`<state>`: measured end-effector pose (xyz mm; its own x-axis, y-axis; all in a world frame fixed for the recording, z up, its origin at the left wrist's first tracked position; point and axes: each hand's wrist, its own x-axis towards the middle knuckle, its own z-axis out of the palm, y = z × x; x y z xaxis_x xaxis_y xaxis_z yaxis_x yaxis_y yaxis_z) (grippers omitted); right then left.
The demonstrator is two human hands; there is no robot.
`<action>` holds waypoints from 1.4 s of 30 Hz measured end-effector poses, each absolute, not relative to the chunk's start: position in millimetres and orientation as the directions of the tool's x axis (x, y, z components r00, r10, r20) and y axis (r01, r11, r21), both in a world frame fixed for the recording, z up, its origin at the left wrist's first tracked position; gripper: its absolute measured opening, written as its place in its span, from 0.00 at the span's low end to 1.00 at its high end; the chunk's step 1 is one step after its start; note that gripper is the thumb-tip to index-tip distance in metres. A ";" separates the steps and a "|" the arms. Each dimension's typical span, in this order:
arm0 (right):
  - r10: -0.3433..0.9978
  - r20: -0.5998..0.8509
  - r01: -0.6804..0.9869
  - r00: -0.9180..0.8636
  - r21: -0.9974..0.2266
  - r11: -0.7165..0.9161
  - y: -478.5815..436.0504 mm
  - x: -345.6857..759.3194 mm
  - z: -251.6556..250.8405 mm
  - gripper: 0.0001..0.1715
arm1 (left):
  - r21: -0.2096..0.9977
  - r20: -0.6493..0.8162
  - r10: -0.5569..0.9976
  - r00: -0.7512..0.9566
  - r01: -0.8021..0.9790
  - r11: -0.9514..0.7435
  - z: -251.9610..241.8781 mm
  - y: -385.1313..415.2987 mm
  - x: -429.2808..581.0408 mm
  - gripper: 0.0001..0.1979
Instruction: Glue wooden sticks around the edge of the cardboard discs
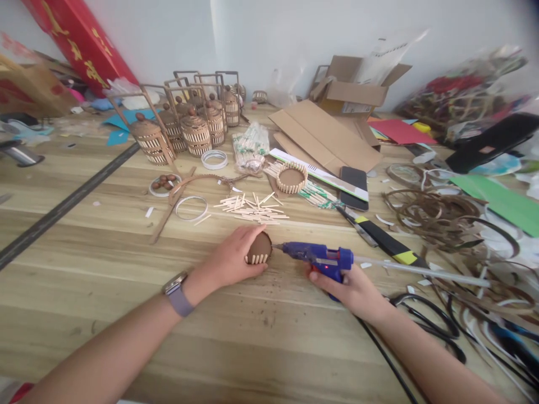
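Observation:
My left hand (236, 255) is closed round a small brown disc (261, 246), steadying it on the wooden table. A row of short pale sticks stands along the near part of the disc's rim. In my right hand (353, 289) is a blue hot glue gun (318, 255) with a small red light and a clear glue stick (421, 271) at its back. Its nozzle tip points left and lies at or very near the disc's right rim. Beyond my hands, loose pale sticks (255, 210) lie in a pile, and a similar disc ringed with sticks (291, 177) sits farther back.
Several finished lantern-like baskets (196, 132) with handles stand at the back left. White rings (191, 208) and a dish of brown beads (165, 184) lie left of the sticks. A black-and-yellow cutter (383, 238), a phone (354, 187), cardboard (324, 134) and coiled strips (433, 210) are on the right.

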<state>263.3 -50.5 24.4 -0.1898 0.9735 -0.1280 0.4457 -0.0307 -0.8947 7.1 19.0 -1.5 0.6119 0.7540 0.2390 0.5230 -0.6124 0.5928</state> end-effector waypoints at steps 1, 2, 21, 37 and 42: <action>0.974 -0.105 0.496 -0.201 -0.868 0.009 -50.9 264.0 25.0 0.19 | 0.592 0.239 0.757 0.609 0.527 -0.610 -1.4 18.9 7.4 0.38; 0.971 -0.093 0.529 -0.222 -0.848 0.039 -51.2 264.3 25.5 0.19 | 0.591 0.236 0.759 0.606 0.531 -0.608 -1.3 18.9 7.6 0.37; 0.955 -0.041 0.670 -0.294 -0.721 0.175 -54.7 257.4 26.6 0.19 | 0.590 0.237 0.760 0.606 0.531 -0.608 -0.3 18.3 7.6 0.37; 0.958 -0.021 0.680 -0.285 -0.709 0.186 -56.1 256.0 22.6 0.17 | 0.581 0.250 0.760 0.599 0.535 -0.613 -0.2 18.4 9.0 0.37; 0.958 -0.012 0.689 -0.287 -0.697 0.198 -56.1 256.3 22.3 0.18 | 0.592 0.252 0.761 0.598 0.527 -0.610 -2.0 18.5 8.1 0.37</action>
